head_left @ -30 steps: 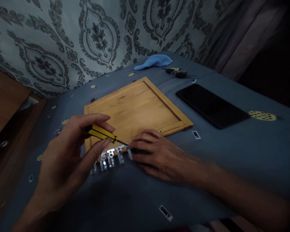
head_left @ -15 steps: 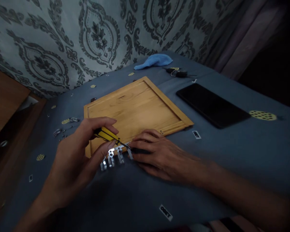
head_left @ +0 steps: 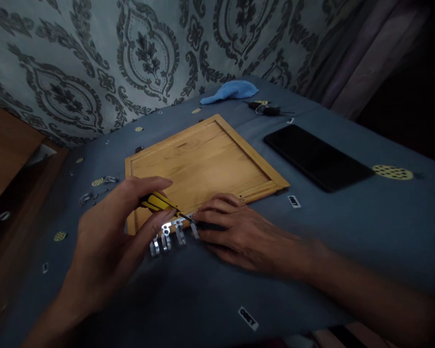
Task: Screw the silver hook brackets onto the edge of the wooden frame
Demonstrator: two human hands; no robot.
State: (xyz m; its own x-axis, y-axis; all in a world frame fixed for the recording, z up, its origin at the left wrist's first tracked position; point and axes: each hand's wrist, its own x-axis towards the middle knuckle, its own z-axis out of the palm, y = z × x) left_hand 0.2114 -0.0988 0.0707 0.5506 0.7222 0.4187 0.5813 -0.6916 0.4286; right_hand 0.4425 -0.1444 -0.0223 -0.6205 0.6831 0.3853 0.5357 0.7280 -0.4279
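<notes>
A yellow and black screwdriver is gripped in my left hand, its shaft pointing down to the right. Its tip meets a silver metal hook rack lying along the near edge of a wooden panel. Several hooks stick out past that edge. Over the rack's right end rests my right hand, fingers curled around something dark that is mostly hidden under them.
A black phone lies right of the panel. Behind are a blue cloth and a small dark tool. Small metal parts sit left of the panel. A wooden cabinet stands at far left, a patterned wall behind.
My left hand and the screwdriver handle have turned slightly, with the tip still at the rack. My right hand has stayed in place.
</notes>
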